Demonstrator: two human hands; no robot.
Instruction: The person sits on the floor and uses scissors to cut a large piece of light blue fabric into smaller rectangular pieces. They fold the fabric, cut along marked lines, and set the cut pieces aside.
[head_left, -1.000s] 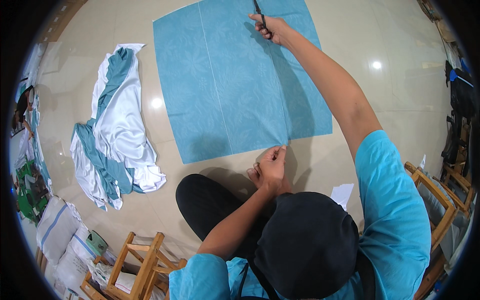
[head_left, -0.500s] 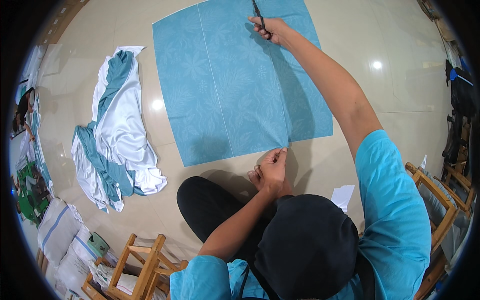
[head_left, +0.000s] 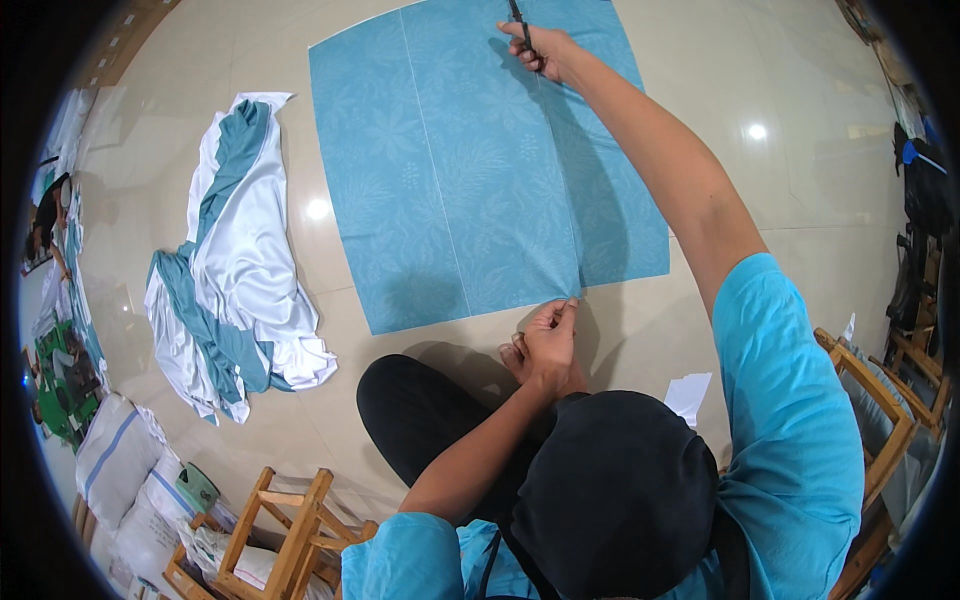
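A blue cloth with a pale leaf pattern [head_left: 380,180] lies on the floor, marked by thin light lengthwise lines. At its far part, my right hand [head_left: 548,55] is closed on black scissors [head_left: 517,22], whose blades point away from me along the cloth. My left hand [head_left: 550,330] pinches the near edge of the cloth, where a crease runs up from the fingertips. Just behind that hand is my bare foot [head_left: 515,360], partly hidden by the hand and wrist.
A crumpled white and teal fabric pile [head_left: 240,270] lies at left. Wooden stools [head_left: 280,500] and white sacks [head_left: 115,450] stand at lower left, another stool [head_left: 870,390] at right beside a paper scrap [head_left: 688,398]. Another person [head_left: 48,220] is at the left edge.
My left hand and the cloth's near edge sit slightly lower and further right in the view. Both grips look the same, with only slight movement of the scissors.
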